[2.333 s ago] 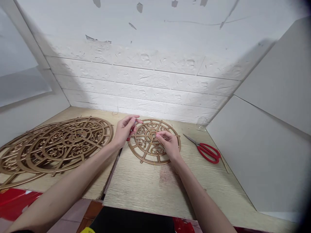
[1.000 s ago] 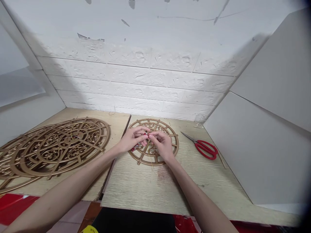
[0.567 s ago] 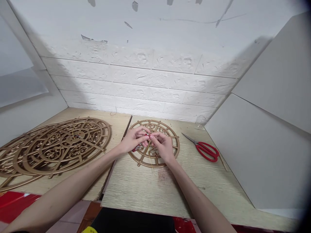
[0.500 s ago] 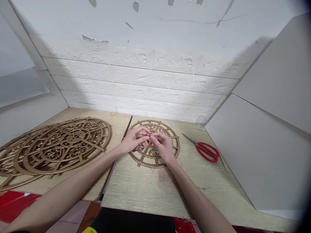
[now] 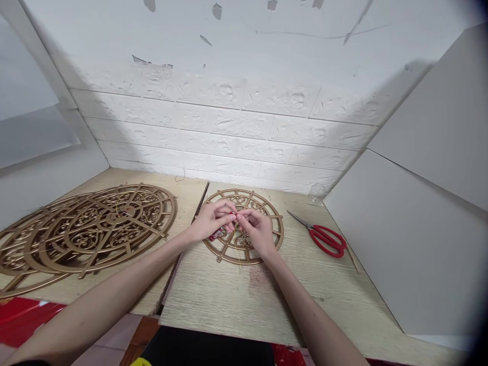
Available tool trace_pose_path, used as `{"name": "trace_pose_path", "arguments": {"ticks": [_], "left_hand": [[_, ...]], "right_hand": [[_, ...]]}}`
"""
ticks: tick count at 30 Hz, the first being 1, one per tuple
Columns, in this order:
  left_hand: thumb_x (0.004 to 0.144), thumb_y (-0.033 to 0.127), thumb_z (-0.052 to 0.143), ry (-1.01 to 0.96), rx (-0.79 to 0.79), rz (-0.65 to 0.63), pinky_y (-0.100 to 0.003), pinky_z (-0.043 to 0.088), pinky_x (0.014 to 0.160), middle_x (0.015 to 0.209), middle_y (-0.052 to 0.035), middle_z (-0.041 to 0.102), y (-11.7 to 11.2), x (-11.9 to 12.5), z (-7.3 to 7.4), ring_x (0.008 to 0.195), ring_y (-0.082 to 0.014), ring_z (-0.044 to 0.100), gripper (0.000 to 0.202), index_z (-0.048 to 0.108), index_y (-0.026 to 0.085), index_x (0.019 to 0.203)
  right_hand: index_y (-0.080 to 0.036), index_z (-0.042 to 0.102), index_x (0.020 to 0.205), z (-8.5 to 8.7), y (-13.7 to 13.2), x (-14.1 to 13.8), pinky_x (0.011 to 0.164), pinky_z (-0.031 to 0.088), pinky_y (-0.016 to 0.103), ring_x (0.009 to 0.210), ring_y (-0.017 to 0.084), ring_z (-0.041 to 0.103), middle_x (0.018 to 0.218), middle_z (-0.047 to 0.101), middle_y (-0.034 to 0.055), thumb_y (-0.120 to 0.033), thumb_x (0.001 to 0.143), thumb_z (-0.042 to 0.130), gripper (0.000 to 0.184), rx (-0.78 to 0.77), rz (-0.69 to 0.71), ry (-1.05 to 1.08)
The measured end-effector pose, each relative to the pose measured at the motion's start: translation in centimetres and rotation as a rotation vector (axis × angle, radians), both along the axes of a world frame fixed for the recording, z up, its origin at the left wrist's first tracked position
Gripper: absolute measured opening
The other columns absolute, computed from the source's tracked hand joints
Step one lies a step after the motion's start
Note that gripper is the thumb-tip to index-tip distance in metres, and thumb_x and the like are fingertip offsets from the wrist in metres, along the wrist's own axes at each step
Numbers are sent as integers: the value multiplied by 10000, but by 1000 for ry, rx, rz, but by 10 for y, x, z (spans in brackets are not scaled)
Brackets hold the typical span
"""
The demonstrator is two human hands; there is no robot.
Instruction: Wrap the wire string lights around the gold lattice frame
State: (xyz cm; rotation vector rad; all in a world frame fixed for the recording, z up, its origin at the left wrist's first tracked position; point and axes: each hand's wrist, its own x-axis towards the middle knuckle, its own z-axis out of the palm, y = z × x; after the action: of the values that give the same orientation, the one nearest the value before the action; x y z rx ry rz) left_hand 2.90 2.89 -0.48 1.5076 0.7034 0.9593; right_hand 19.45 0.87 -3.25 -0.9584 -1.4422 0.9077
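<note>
A round gold openwork ornament lies flat on the board in front of me, and both my hands meet just above its middle. My left hand pinches a small red piece with pale shiny spots; a red, patterned end shows below its palm. Fingertip to fingertip with it, my right hand is closed in a pinch at a thin yellow thread. The thread hangs down from between the hands across the ornament. Exactly how thread and red piece join is hidden by my fingers.
Several similar gold ornaments lie overlapped in a pile at left. Red-handled scissors rest at right, blades pointing back left, beside a thin stick. A clear small container stands near the white wall. A gap divides the two boards.
The view has shifted slightly. Both hands keep their pinch at almost the same place, with the fingertips a little closer around the red piece.
</note>
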Motion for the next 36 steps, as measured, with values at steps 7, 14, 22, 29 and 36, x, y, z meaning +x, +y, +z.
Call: {"name": "trace_pose_path", "arguments": {"ticks": [7,14,22,29,36], "left_hand": [[703,408,772,-141,-68,106,-323,582,641,801,-49,701,4,-3,4,628,-166,686,377,579,156,906],[671,389,800,-217,-120,189,-329,579,651,829,-63,714,10,-5,0,653,-175,689,379,593,155,885],[613,395,834,-224,-151,256,-334,577,693,799,-54,718,12,-4,-2,661,-168,686,419,598,150,858],[611,375,840,-245,-204,254,-332,586,680,774,-46,717,10,-2,-1,651,-168,687,407,592,149,841],[658,266,828,-289,-299,255,-322,594,660,753,-66,711,14,-3,-6,639,-169,694,310,607,133,830]], "right_hand": [[-213,683,992,19,-5,12,672,480,297,815,185,607,979,667,62,-353,901,577,198,218,-241,-249],[-238,684,995,15,-10,7,850,457,368,944,217,583,979,664,60,-183,944,483,214,429,-18,-540],[-198,658,1034,2,-4,5,862,437,395,947,239,550,977,676,75,-198,948,513,168,337,5,-800],[-195,706,909,-2,-4,2,816,425,376,920,230,525,930,616,75,-280,906,618,123,340,23,-862],[-196,689,830,-4,-2,1,785,413,352,881,217,513,867,578,48,-186,855,660,40,333,37,-832]]}}
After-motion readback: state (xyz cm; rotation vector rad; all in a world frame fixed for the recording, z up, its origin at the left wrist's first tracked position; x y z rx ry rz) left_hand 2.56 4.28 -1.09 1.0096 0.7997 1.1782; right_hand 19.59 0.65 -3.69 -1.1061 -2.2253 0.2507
